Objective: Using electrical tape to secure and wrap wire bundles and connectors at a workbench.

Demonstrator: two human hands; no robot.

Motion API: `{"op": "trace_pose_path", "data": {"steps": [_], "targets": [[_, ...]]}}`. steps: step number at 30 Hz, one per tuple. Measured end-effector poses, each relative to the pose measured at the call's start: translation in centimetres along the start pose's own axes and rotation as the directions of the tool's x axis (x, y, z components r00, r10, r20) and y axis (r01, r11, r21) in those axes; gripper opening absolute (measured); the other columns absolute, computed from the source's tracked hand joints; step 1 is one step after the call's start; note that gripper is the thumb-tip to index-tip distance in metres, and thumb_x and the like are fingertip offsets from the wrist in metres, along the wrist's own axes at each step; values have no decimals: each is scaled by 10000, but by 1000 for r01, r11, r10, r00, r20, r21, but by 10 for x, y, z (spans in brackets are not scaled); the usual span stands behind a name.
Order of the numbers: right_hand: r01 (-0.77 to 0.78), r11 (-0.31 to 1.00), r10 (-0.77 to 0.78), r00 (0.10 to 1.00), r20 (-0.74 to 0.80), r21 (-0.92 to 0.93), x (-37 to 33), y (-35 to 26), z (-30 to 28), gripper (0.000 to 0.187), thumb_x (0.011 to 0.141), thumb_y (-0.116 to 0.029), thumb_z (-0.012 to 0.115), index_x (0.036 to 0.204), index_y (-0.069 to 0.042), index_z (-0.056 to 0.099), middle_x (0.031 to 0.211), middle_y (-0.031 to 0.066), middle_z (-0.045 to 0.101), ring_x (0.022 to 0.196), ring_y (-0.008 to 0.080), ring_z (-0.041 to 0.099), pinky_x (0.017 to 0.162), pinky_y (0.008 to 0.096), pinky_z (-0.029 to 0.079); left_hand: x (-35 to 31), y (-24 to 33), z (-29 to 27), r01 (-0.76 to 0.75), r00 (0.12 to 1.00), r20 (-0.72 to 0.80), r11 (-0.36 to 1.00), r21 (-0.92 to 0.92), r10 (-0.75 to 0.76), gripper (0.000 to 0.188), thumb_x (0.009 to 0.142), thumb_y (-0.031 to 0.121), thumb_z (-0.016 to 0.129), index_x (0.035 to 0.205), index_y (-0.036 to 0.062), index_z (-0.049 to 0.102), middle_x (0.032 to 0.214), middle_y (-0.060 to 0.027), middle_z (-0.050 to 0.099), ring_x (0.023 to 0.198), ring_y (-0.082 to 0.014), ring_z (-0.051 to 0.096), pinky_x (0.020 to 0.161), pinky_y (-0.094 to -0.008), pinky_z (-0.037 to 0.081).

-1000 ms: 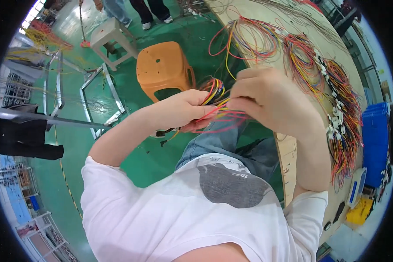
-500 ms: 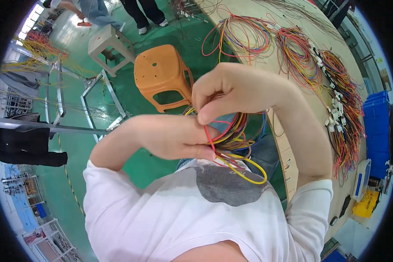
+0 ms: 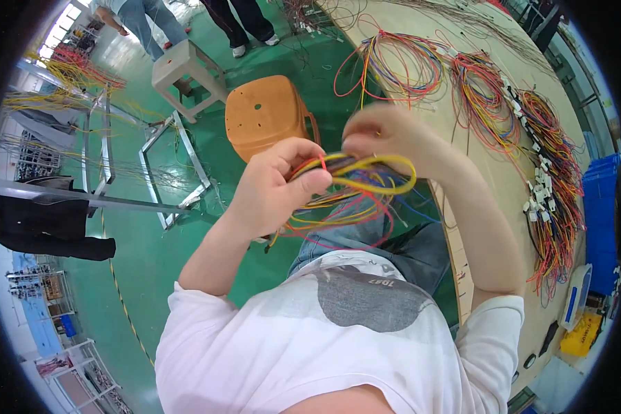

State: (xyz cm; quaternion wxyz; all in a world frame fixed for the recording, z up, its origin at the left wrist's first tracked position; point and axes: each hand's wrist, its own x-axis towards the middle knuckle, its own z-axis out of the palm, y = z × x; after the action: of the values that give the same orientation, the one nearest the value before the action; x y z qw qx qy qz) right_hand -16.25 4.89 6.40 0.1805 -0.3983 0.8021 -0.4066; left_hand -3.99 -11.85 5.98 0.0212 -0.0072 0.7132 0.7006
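The red strand (image 3: 323, 162), stretched between both hands a moment ago, now crosses the wire bundle (image 3: 383, 168) above the lap (image 3: 421, 250), seemingly binding it. The left hand (image 3: 272, 186) closes around the bundle; the right hand (image 3: 388, 136) curls, blurred, near its far side; I cannot tell what it grips.

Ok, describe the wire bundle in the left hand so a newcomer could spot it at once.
Find the long pale table on the right; left of its edge, in front of the white shirt, is the left hand. It grips the wire bundle, many-coloured with a yellow loop sticking out rightward. Other coils lie on the table; this one is held in the air.
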Motion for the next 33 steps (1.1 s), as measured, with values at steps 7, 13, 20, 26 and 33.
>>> {"op": "trace_pose_path", "data": {"steps": [7, 13, 20, 26, 33], "targets": [[105, 984, -51, 943, -330, 147, -46, -50, 32, 78, 748, -79, 577, 752, -2, 568, 615, 87, 547, 513, 183, 533, 482, 278, 416, 13, -18, -8, 120, 981, -91, 906, -405, -171, 225, 812, 150, 562, 934, -9, 457, 649, -12, 491, 442, -20, 350, 387, -164, 245], [-192, 908, 258, 957, -136, 373, -41, -15, 60, 137, 788, -87, 518, 882, 13, 532, 748, 149, 559, 704, 253, 549, 635, 308, 433, 17, -18, -3, 42, 982, -133, 847, -529, -132, 228, 817, 137, 537, 981, 16, 436, 639, -30, 486, 423, -39, 330, 383, -175, 241], [214, 964, -177, 960, -219, 158, -77, -29, 48, 173, 659, 54, 596, 801, -11, 524, 952, 106, 525, 745, 209, 501, 654, 277, 414, 10, -26, 6, 28, 974, -204, 940, -341, -103, 275, 763, 34, 558, 1005, -18, 437, 737, -30, 522, 548, -34, 449, 466, -164, 343], [348, 909, -285, 920, -268, 228, -64, -30, 49, 148, 659, 42, 619, 759, -11, 524, 824, 87, 575, 735, 175, 545, 643, 260, 432, 5, -24, 29, -162, 958, -244, 987, -24, 151, 263, 738, -21, 579, 969, -7, 456, 801, -31, 542, 689, -40, 514, 581, -166, 421], [136, 906, 25, 929, -369, 402, -64, -34, 55, 175, 755, -15, 591, 856, 9, 451, 675, 68, 533, 576, 110, 536, 523, 210, 432, -2, -19, 35, -222, 938, -265, 974, 31, 223, 243, 729, -56, 571, 939, 3, 463, 768, -42, 551, 689, -63, 543, 572, -193, 450]]}}
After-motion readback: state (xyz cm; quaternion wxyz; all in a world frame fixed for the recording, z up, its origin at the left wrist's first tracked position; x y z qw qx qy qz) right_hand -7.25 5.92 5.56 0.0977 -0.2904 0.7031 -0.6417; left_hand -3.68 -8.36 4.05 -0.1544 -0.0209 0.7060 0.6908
